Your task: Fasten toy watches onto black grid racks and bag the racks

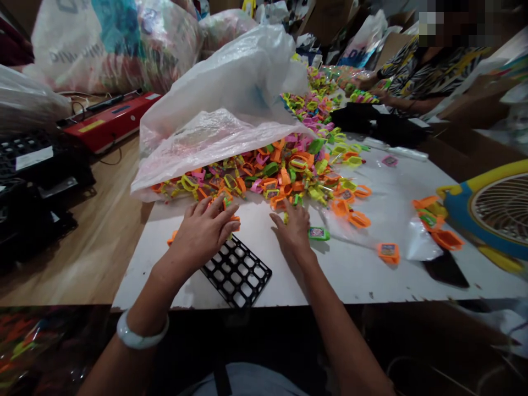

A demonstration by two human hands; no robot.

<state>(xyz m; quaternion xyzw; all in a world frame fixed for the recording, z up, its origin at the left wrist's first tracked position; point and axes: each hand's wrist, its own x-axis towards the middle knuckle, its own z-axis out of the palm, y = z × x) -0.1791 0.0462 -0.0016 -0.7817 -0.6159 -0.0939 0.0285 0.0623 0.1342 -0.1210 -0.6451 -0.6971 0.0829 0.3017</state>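
Observation:
My left hand [208, 224] reaches palm down over the far end of a black grid tray [237, 272], its fingers stretched forward and apart. Small orange plastic pieces [235, 223] show beside and beneath its fingers. At the near edge of a heap of bright plastic toy pieces [284, 170], my right hand [295, 228] has its thumb spread from the fingers. The fingertips touch or nearly touch the heap, and a bit of yellow shows by the thumb. A green piece with a picture label [318, 233] lies just right of that hand.
A large translucent plastic bag [223, 93] covers the heap's left side. Loose orange pieces [388, 253], a dark flat phone-like object [446, 268] and a yellow-blue fan [495, 209] are at right. A red machine [111, 121] stands left. Another person [429, 77] sits across the table.

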